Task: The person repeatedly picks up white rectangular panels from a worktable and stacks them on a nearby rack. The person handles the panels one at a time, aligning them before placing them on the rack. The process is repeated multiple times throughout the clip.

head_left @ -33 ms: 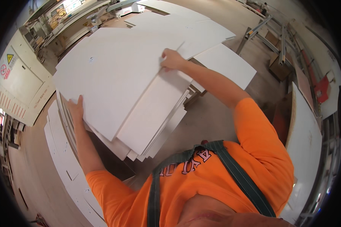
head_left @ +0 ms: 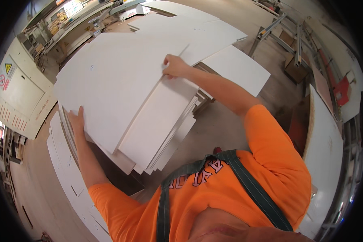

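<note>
Head view: top white panel point(head_left: 113, 84) lies between hands. Left hand point(head_left: 77, 121) at left edge, thumb on top; cannot tell whether grip clamps. Right hand point(head_left: 176, 67), grip clamped on right edge. Since earlier frame, right hand and panel slid slightly left; more lower panel point(head_left: 159, 117) bared. Counted: two hands, one top panel.

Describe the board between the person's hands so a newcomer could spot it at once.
Find the white stack before the orange shirt. On top lies the board, left hand at its left edge, right hand at its right edge. Unlike the boards peeping out below, it spans from hand to hand.
</note>
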A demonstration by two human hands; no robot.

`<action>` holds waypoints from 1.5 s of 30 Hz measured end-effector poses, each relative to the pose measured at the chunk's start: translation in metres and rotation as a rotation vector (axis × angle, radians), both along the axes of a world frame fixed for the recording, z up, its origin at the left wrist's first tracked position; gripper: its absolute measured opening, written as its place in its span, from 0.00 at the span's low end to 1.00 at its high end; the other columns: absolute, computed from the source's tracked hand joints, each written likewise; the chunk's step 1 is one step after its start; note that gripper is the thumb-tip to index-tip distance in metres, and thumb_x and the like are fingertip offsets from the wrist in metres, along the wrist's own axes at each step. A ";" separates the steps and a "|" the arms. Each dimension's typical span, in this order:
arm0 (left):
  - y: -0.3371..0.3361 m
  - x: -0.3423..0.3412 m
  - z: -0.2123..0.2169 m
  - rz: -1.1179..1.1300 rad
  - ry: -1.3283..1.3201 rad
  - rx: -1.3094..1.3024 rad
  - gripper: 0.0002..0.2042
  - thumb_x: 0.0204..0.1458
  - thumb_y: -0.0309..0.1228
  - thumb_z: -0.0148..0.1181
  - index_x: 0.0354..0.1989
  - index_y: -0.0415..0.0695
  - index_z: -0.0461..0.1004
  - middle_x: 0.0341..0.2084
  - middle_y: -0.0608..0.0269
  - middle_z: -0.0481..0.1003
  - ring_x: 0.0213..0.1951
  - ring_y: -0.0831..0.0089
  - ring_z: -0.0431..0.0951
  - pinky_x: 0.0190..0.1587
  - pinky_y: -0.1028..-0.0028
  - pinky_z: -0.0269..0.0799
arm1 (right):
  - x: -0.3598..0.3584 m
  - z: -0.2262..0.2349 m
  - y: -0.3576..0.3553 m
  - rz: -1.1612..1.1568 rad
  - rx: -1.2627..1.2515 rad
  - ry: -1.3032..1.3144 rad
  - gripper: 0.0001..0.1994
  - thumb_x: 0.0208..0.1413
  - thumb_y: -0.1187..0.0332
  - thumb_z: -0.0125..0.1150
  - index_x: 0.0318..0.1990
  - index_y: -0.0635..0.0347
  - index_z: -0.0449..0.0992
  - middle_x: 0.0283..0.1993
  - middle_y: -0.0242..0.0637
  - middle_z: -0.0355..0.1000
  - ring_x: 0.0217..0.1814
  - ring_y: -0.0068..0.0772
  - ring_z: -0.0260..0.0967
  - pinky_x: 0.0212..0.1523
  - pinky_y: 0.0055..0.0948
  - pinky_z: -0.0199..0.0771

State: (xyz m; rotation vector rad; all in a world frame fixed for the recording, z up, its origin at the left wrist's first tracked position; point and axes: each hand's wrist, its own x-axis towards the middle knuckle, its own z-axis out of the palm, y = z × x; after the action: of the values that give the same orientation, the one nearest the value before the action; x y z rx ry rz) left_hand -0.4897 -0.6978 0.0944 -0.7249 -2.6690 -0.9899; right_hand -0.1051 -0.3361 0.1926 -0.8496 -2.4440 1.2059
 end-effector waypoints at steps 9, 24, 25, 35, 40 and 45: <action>0.059 0.092 0.107 0.059 0.254 -0.346 0.31 0.57 0.47 0.57 0.58 0.30 0.66 0.61 0.41 0.63 0.64 0.52 0.62 0.64 0.61 0.58 | 0.181 -0.101 0.249 -0.443 -0.085 -0.117 0.16 0.50 0.59 0.60 0.35 0.66 0.78 0.27 0.44 0.77 0.25 0.37 0.77 0.33 0.32 0.79; 0.542 0.409 -0.052 -0.025 -0.275 -0.163 0.40 0.56 0.47 0.57 0.62 0.19 0.52 0.62 0.25 0.55 0.67 0.40 0.52 0.68 0.59 0.51 | 0.197 -0.163 0.631 -0.528 0.835 -0.345 0.14 0.55 0.60 0.55 0.36 0.62 0.79 0.35 0.49 0.78 0.39 0.51 0.77 0.41 0.47 0.77; 0.546 0.402 -0.065 0.073 -0.312 -0.187 0.41 0.56 0.47 0.57 0.63 0.19 0.51 0.63 0.25 0.54 0.67 0.40 0.52 0.67 0.58 0.53 | 0.193 -0.166 0.644 -0.535 0.803 -0.346 0.16 0.57 0.57 0.54 0.36 0.62 0.79 0.36 0.50 0.78 0.40 0.51 0.77 0.43 0.48 0.76; 0.537 0.268 -0.121 0.233 -0.802 -0.040 0.41 0.56 0.59 0.52 0.57 0.24 0.66 0.52 0.40 0.73 0.53 0.55 0.74 0.55 0.62 0.67 | 0.151 -0.211 0.728 -0.362 0.205 -0.276 0.36 0.57 0.40 0.51 0.43 0.76 0.77 0.47 0.65 0.73 0.53 0.58 0.72 0.54 0.47 0.69; 0.533 0.303 -0.123 0.173 -1.023 0.290 0.38 0.59 0.55 0.51 0.62 0.28 0.63 0.60 0.46 0.67 0.62 0.59 0.66 0.62 0.67 0.59 | 0.181 -0.206 0.735 -0.338 0.193 -0.339 0.41 0.54 0.37 0.54 0.50 0.79 0.73 0.53 0.64 0.71 0.60 0.58 0.68 0.60 0.41 0.64; 0.521 0.379 -0.059 0.050 -1.147 0.409 0.33 0.57 0.51 0.55 0.59 0.32 0.67 0.55 0.50 0.72 0.55 0.60 0.72 0.57 0.66 0.66 | 0.243 -0.142 0.740 -0.292 -0.124 -0.335 0.43 0.56 0.38 0.54 0.54 0.83 0.69 0.53 0.59 0.72 0.55 0.48 0.70 0.56 0.38 0.67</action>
State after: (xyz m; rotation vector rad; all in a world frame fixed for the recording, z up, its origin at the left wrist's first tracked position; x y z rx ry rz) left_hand -0.1108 -0.1766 0.0357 0.0818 -3.0320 -2.3772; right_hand 0.1378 0.4041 0.0508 -1.4929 -2.3891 1.1932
